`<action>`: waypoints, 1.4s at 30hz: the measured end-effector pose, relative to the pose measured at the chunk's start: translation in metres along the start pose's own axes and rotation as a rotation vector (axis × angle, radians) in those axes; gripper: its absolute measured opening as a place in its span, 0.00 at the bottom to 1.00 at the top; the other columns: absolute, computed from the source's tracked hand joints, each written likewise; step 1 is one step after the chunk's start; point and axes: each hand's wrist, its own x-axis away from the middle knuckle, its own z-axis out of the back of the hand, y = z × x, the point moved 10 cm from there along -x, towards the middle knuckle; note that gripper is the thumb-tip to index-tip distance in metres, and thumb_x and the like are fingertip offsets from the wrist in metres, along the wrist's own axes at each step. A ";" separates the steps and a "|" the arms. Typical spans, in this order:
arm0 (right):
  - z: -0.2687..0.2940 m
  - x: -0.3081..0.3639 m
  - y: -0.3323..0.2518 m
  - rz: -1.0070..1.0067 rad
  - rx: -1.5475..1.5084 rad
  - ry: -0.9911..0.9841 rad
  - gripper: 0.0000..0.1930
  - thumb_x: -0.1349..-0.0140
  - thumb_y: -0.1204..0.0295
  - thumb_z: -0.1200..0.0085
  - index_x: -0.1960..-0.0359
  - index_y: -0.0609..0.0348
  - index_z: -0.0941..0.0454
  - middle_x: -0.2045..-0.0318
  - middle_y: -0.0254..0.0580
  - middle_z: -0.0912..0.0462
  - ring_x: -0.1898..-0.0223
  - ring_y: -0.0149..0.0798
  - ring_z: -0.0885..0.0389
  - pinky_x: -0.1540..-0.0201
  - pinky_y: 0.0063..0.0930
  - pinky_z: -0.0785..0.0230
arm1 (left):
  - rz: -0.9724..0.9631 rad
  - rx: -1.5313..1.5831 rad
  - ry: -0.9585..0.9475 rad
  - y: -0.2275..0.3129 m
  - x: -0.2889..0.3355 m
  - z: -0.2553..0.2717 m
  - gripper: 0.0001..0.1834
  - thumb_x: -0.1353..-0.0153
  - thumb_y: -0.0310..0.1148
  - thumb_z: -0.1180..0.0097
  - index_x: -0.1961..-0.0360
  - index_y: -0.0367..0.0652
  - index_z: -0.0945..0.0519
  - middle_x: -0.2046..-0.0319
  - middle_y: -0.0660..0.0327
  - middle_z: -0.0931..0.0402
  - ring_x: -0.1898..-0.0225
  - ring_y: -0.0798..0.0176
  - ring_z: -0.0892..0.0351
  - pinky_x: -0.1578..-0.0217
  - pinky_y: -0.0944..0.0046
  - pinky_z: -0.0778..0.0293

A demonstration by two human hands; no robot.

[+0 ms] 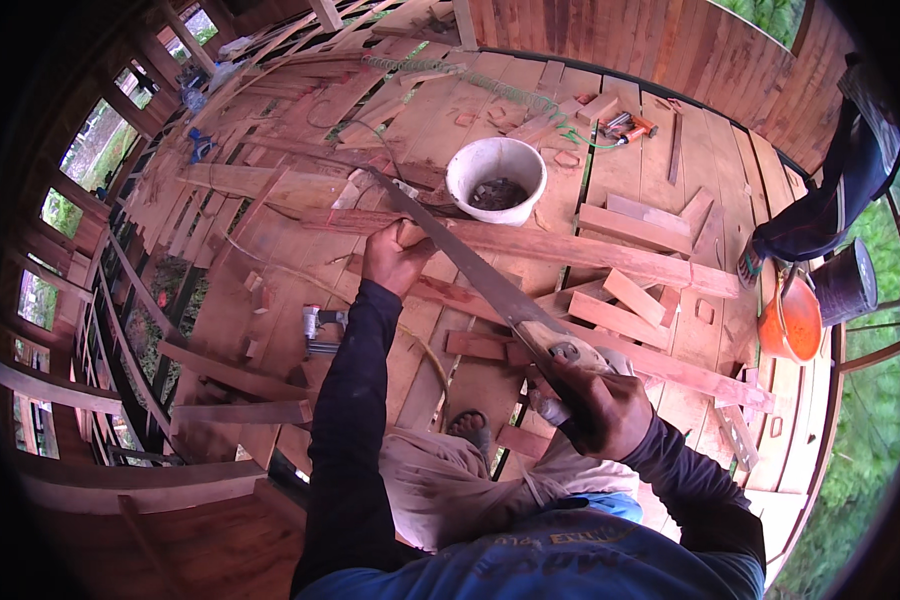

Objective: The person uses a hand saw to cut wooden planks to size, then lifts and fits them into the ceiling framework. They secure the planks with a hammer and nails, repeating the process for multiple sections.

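A handsaw (467, 262) slants across the middle, its long grey blade pointing away to the upper left. My right hand (610, 410) is closed around its wooden handle (542, 340). Close against the blade's left side, my left hand (388, 262) has its fingers curled; what they grip is not clear. Behind that hand and under the blade runs a long reddish wooden beam (580, 250). Just past the blade stands a white bucket (496, 172) with dark bits in its bottom. One sandalled foot (467, 428) shows below, between the boards.
Cut wood blocks (615, 315) lie piled at the right. A nail gun (625, 128) with a green hose rests farther back, and another power tool (325, 330) lies left. An orange bucket (792, 318) stands near another person's leg (820, 210). Open gaps (175, 290) break the floor at left.
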 end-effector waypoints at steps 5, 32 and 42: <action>0.004 -0.006 0.003 -0.062 0.053 -0.007 0.25 0.46 0.67 0.36 0.46 0.62 0.26 0.74 0.44 0.18 0.77 0.42 0.17 0.75 0.34 0.27 | -0.029 -0.079 0.117 -0.007 -0.002 0.005 0.15 0.47 0.33 0.32 0.61 0.38 0.18 0.67 0.58 0.15 0.66 0.64 0.16 0.63 0.66 0.24; 0.000 -0.006 0.023 -0.133 0.080 0.002 0.24 0.43 0.64 0.38 0.46 0.58 0.28 0.69 0.47 0.16 0.81 0.41 0.18 0.80 0.37 0.28 | -0.069 -0.605 0.082 -0.017 -0.017 -0.025 0.19 0.49 0.45 0.30 0.63 0.43 0.18 0.72 0.52 0.18 0.68 0.48 0.17 0.67 0.55 0.25; -0.020 -0.003 0.025 -0.162 0.068 -0.088 0.22 0.43 0.67 0.37 0.48 0.61 0.27 0.72 0.48 0.18 0.73 0.45 0.16 0.74 0.35 0.25 | -0.055 -0.472 0.050 -0.023 -0.002 -0.021 0.18 0.50 0.41 0.30 0.63 0.39 0.18 0.69 0.51 0.17 0.67 0.52 0.16 0.66 0.58 0.24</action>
